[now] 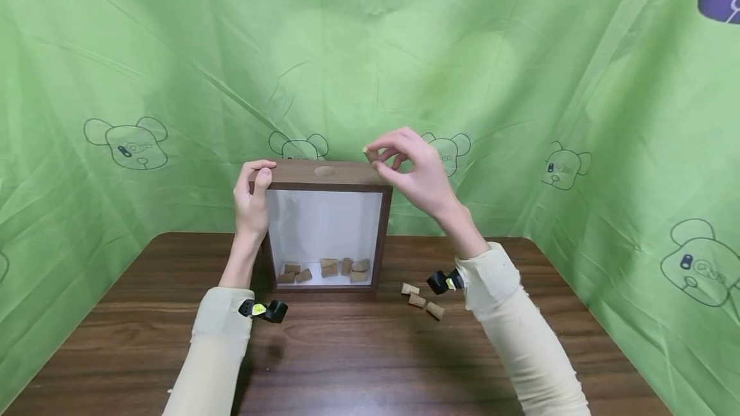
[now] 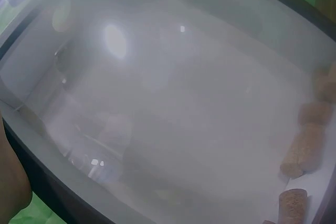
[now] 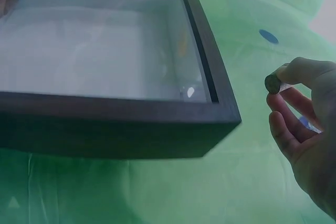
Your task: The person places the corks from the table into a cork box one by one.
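A dark brown wooden shadow box (image 1: 386, 230) with a clear front stands upright on the table, a pale oval opening (image 1: 325, 171) in its top. Several corks (image 1: 329, 269) lie along its white floor; the left wrist view shows corks (image 2: 293, 205) through the front pane. My left hand (image 1: 252, 201) grips the box's upper left corner, thumb on the front side and fingers over the top. Beyond the top right corner, my right hand (image 1: 419, 169) pinches one cork (image 1: 370, 155) between thumb and fingertips. The right wrist view shows this cork (image 3: 272, 83) apart from the frame.
Three loose corks (image 1: 417, 300) lie on the wooden table (image 1: 347, 352), right of the box and below my right forearm. Green cloth (image 1: 191, 82) with printed bear heads hangs behind and at both sides. Small black cameras (image 1: 445, 282) sit at my cuffs.
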